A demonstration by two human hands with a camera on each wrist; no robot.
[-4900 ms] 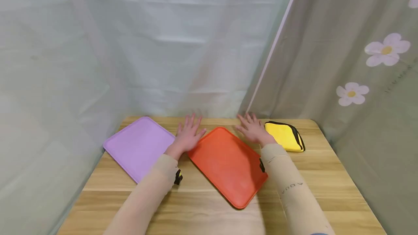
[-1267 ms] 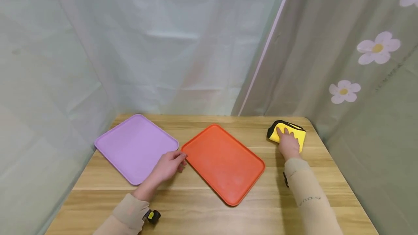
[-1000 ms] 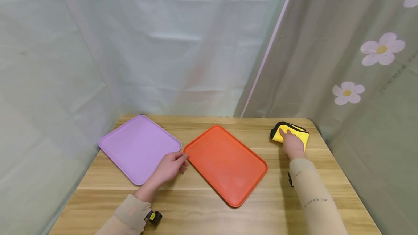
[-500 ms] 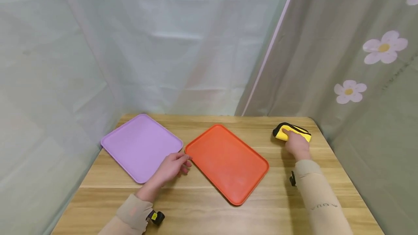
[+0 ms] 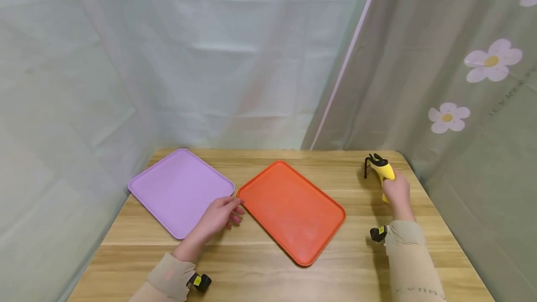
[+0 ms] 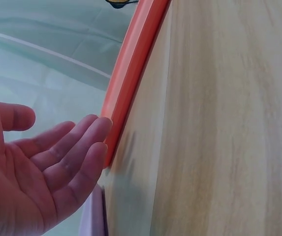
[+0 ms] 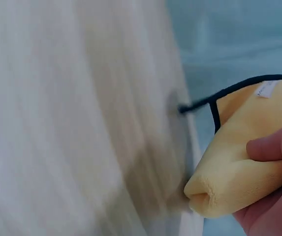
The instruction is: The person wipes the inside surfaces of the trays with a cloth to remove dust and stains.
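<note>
My right hand [image 5: 397,192] grips a folded yellow cloth [image 5: 383,170] with black edging at the table's back right. In the right wrist view the thumb presses into the plush cloth [image 7: 249,162], and a small white label [image 7: 266,89] shows near its black border. My left hand [image 5: 220,216] holds nothing. Its fingers are relaxed, palm turned inward, with the fingertips right at the left corner of the orange-red tray [image 5: 293,213]. The left wrist view shows those loosely extended fingers [image 6: 77,157] beside the tray's rim [image 6: 136,64].
A purple tray [image 5: 180,190] lies at the left of the wooden table [image 5: 251,274], close to the orange-red one. Pale curtains [image 5: 235,59] stand behind the table, and a flowered curtain [image 5: 449,83] hangs at the right. Each wrist wears a small black camera [image 5: 201,282].
My right hand first rested flat on the cloth, then closed on it and turned it up on edge. The left hand came back from the table's rear and now stays beside the orange-red tray.
</note>
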